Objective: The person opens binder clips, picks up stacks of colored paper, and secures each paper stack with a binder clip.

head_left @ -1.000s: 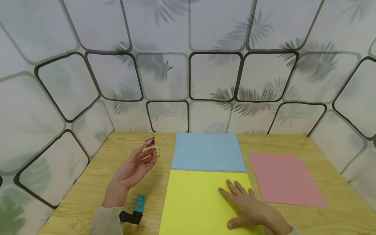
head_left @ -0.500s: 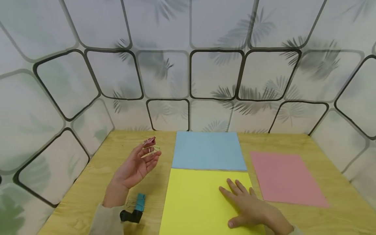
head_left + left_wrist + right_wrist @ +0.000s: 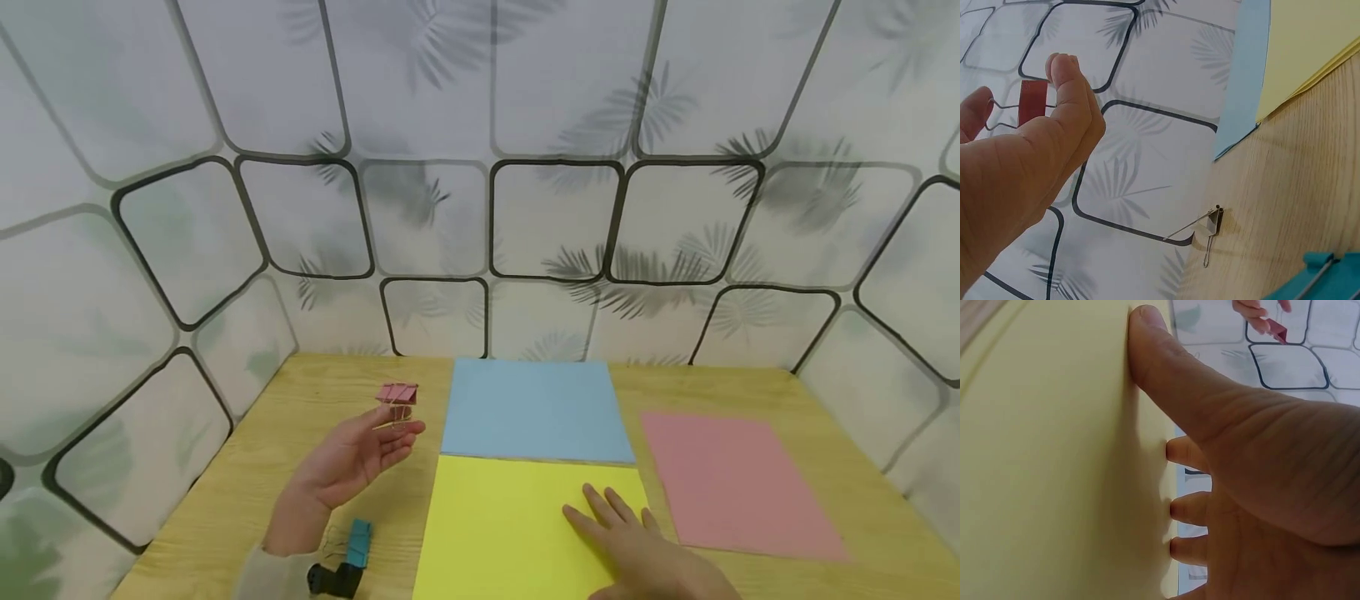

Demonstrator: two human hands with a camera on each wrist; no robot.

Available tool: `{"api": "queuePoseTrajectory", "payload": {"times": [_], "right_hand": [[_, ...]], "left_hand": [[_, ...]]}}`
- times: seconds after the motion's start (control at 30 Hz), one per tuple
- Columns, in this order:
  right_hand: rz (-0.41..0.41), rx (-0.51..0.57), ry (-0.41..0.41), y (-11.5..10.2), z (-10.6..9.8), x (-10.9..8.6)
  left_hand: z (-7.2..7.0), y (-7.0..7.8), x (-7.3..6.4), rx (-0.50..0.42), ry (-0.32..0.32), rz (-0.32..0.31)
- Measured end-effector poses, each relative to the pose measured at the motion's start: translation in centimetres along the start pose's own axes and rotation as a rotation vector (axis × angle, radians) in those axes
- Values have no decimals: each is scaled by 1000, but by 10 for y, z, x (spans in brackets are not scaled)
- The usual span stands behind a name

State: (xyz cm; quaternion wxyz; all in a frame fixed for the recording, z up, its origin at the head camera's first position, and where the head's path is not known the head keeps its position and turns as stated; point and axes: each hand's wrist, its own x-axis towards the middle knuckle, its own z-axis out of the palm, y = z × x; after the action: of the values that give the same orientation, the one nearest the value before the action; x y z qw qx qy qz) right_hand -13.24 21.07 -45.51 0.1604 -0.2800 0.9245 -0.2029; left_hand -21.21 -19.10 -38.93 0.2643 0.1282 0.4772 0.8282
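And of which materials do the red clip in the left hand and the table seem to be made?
The red clip: probably metal, painted or coated; its body shows an even red, with thin bent wire handles. The table: wood or wood-look laminate, with a low sheen; streaked grain shows, but I cannot tell which.

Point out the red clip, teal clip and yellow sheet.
Red clip (image 3: 1032, 103): left wrist view, on its red body.
Teal clip (image 3: 359, 543): head view, on its teal body.
Yellow sheet (image 3: 512, 529): head view, on its bare upper face.
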Motion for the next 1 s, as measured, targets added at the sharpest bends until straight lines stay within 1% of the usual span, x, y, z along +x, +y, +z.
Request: {"api": "queuePoseTrajectory", "payload": {"times": [0.07, 0.2, 0.3, 0.37, 0.47, 0.6, 0.7, 0.8, 1.0], "right_hand": [[2, -9, 7, 1, 1, -1], [9, 15, -7, -1, -2, 1], [17, 38, -18, -2, -3, 2], [22, 39, -18, -3, -4, 2], [33, 33, -16, -4, -4, 0], [37, 43, -20, -4, -4, -2], [41, 54, -24, -4, -3, -3], [47, 50, -24, -4, -2, -3], [48, 46, -21, -5, -5, -2]], "left_hand": [[-1, -3, 1, 42, -24, 9], [-2, -4, 0, 96, -38, 16], [-1, -4, 0, 124, -28, 6], [-1, -5, 2, 137, -14, -2], [1, -8, 4, 156, -8, -3], [1, -9, 4, 168, -39, 3], [2, -8, 3, 197, -50, -3], [3, -7, 2, 249, -37, -16], [7, -3, 1, 369, 20, -42]]}}
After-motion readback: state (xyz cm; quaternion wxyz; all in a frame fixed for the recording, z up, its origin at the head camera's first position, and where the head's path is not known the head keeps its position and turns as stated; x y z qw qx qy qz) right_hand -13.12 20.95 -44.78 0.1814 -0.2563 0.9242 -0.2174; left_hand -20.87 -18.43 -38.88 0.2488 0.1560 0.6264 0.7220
